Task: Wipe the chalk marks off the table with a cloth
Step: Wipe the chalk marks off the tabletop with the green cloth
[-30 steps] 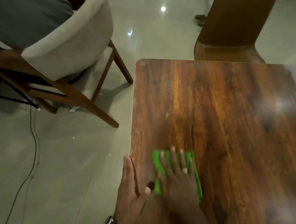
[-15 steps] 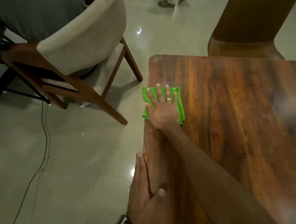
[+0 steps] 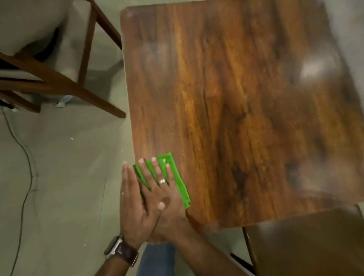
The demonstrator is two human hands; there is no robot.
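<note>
Low at centre-left, right hand (image 3: 162, 192) flat, fingers spread, presses cloth (image 3: 179, 181) on worktop (image 3: 244, 99) edge; left hand (image 3: 136, 208) open alongside, likely catching dust.

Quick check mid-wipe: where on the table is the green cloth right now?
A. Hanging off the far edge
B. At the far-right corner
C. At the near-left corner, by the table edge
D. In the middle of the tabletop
C. The green cloth lies under the flat right hand at the near-left corner of the wooden table, with the left hand flat alongside it at the table's left edge.
</note>
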